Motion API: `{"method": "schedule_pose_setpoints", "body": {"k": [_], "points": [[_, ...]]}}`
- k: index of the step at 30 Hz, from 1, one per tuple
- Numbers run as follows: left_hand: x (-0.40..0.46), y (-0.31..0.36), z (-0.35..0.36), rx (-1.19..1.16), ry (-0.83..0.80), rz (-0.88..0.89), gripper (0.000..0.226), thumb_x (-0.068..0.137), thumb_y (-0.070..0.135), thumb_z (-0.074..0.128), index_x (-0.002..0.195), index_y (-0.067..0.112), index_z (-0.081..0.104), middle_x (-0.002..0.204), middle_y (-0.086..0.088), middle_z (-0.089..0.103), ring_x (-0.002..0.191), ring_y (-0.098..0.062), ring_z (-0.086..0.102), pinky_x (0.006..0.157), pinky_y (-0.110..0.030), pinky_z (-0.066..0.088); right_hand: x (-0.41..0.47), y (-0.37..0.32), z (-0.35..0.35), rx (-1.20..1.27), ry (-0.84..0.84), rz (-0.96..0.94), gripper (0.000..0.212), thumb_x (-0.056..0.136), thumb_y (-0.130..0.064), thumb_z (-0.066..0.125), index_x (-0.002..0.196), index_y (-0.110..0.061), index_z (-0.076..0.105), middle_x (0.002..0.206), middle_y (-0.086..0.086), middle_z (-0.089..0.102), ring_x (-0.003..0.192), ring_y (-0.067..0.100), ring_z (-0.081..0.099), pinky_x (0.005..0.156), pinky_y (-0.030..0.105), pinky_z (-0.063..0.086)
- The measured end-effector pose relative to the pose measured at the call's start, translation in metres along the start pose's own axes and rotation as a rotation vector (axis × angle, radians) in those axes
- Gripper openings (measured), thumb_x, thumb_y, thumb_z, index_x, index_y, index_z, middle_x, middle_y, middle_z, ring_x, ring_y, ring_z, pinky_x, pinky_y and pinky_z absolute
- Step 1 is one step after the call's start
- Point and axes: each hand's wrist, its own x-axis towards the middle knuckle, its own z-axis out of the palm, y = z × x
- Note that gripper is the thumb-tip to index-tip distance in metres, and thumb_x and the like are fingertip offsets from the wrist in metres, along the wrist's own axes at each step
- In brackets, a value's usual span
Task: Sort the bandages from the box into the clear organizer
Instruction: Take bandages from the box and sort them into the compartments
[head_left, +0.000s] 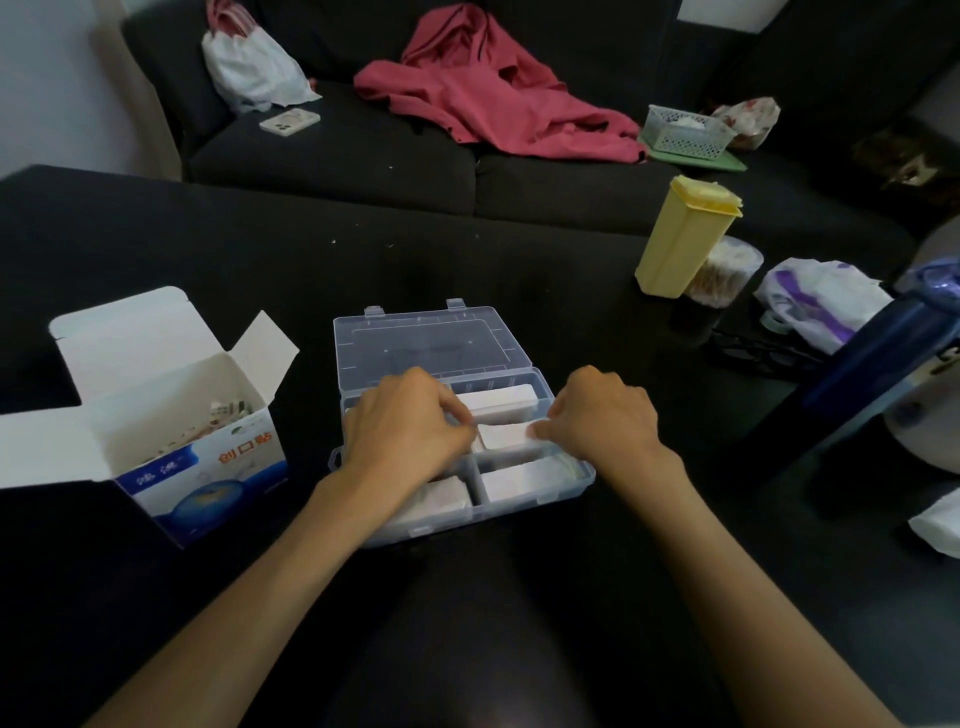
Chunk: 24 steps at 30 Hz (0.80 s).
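The clear organizer (582, 480) lies open on the dark table in front of me, its lid (431, 338) folded back. White bandage stacks fill several compartments. My left hand (405, 426) and my right hand (602, 415) both pinch the ends of one white bandage stack (504, 435) in the middle right compartment. Another stack (498, 399) sits in the compartment behind it, and one more (519, 475) in front. The blue and white bandage box (208, 457) stands open to the left, with loose bandages (228, 410) inside.
A yellow container (680, 239) and a jar of cotton swabs (727, 275) stand at the right rear. A dark blue bottle (872, 364), plastic bags (821, 301) and black glasses (758, 353) crowd the right side. A dark sofa with a red jacket (493, 93) lies beyond.
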Motion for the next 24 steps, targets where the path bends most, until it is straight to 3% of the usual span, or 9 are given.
{"method": "schedule_pose_setpoints", "body": {"k": [9, 12, 16, 19, 21, 24], "points": [[-0.007, 0.005, 0.005, 0.059, 0.024, 0.029, 0.016, 0.080, 0.034, 0.063, 0.084, 0.027, 0.076, 0.077, 0.012, 0.069, 0.071, -0.007, 0.058, 0.060, -0.022, 0.041, 0.000, 0.001, -0.002, 0.007, 0.006, 0.019, 0.037, 0.078, -0.049, 0.068, 0.095, -0.017, 0.063, 0.086, 0.001, 0.065, 0.084, 0.018, 0.061, 0.093, 0.040, 0.046], [-0.005, 0.003, 0.002, 0.009, -0.008, 0.018, 0.016, 0.081, 0.035, 0.064, 0.087, 0.027, 0.076, 0.078, 0.015, 0.068, 0.073, -0.006, 0.058, 0.057, -0.020, 0.039, 0.000, 0.001, -0.001, 0.004, 0.003, 0.020, 0.039, 0.077, -0.052, 0.068, 0.095, -0.018, 0.063, 0.087, 0.001, 0.065, 0.085, 0.017, 0.061, 0.094, 0.039, 0.044], [-0.003, 0.001, -0.002, -0.012, 0.079, 0.010, 0.016, 0.081, 0.042, 0.065, 0.093, 0.032, 0.069, 0.075, 0.012, 0.058, 0.074, -0.007, 0.054, 0.063, -0.024, 0.041, -0.001, 0.000, 0.000, 0.007, 0.029, 0.012, 0.039, 0.076, -0.053, 0.068, 0.093, -0.018, 0.062, 0.087, 0.000, 0.065, 0.084, 0.016, 0.061, 0.093, 0.038, 0.044], [-0.005, 0.001, 0.001, 0.034, 0.064, 0.030, 0.024, 0.081, 0.046, 0.065, 0.102, 0.035, 0.068, 0.088, 0.008, 0.064, 0.084, -0.012, 0.059, 0.068, -0.024, 0.042, -0.004, -0.003, 0.001, -0.006, 0.029, -0.015, 0.040, 0.076, -0.054, 0.067, 0.094, -0.018, 0.061, 0.088, 0.000, 0.064, 0.084, 0.016, 0.060, 0.092, 0.039, 0.045], [-0.007, 0.002, 0.005, 0.062, 0.046, 0.037, 0.021, 0.083, 0.040, 0.065, 0.103, 0.034, 0.070, 0.095, 0.009, 0.068, 0.088, -0.013, 0.062, 0.072, -0.027, 0.048, -0.004, -0.003, -0.001, 0.021, -0.002, -0.019, 0.038, 0.078, -0.052, 0.067, 0.095, -0.018, 0.061, 0.089, -0.001, 0.063, 0.082, 0.015, 0.060, 0.088, 0.038, 0.048], [-0.009, 0.003, 0.008, 0.058, 0.040, 0.030, 0.018, 0.084, 0.034, 0.065, 0.101, 0.033, 0.071, 0.096, 0.008, 0.070, 0.086, -0.013, 0.063, 0.077, -0.031, 0.053, 0.000, 0.009, -0.015, 0.239, -0.067, 0.034, 0.020, 0.086, -0.041, 0.062, 0.091, -0.022, 0.062, 0.082, -0.005, 0.058, 0.069, 0.010, 0.055, 0.068, 0.029, 0.048]]}}
